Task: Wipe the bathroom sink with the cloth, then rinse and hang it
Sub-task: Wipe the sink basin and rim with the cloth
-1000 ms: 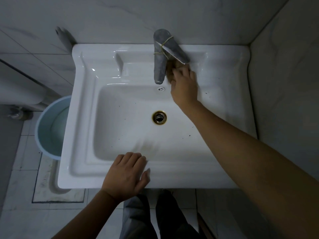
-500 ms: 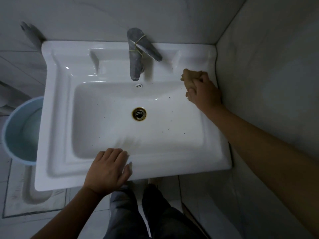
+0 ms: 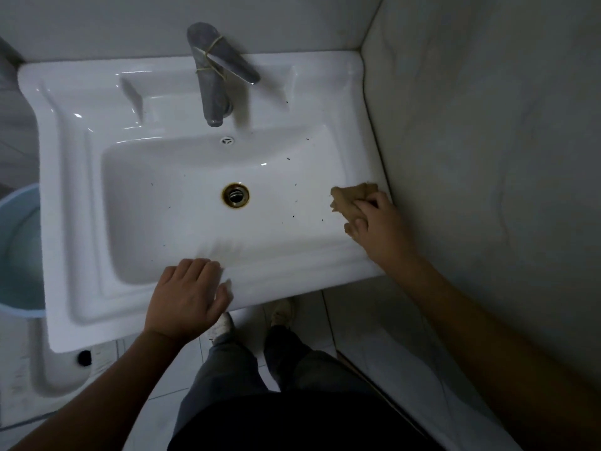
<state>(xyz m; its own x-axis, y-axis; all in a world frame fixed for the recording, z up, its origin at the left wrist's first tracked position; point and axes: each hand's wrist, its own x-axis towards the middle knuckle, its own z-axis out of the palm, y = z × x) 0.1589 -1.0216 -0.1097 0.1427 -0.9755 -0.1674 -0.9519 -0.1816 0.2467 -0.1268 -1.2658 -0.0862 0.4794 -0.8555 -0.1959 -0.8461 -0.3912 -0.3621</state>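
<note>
A white rectangular sink (image 3: 74,196) fills the middle of the view, with dark specks scattered across its basin and a brass-ringed drain (image 3: 235,195). My right hand (image 3: 379,227) presses a crumpled tan cloth (image 3: 349,198) onto the sink's right rim, close to the side wall. My left hand (image 3: 187,296) lies flat on the front rim with fingers together, holding nothing. A grey tap (image 3: 213,76) with a rubber band around it stands at the back.
A tiled wall (image 3: 487,157) runs close along the sink's right edge. A light blue bucket (image 3: 18,252) sits on the floor to the left. My legs and shoes (image 3: 283,312) stand below the front rim.
My right hand has carried the cloth from beside the tap to the back right corner, then forward along the right rim. My left hand stays on the front rim.
</note>
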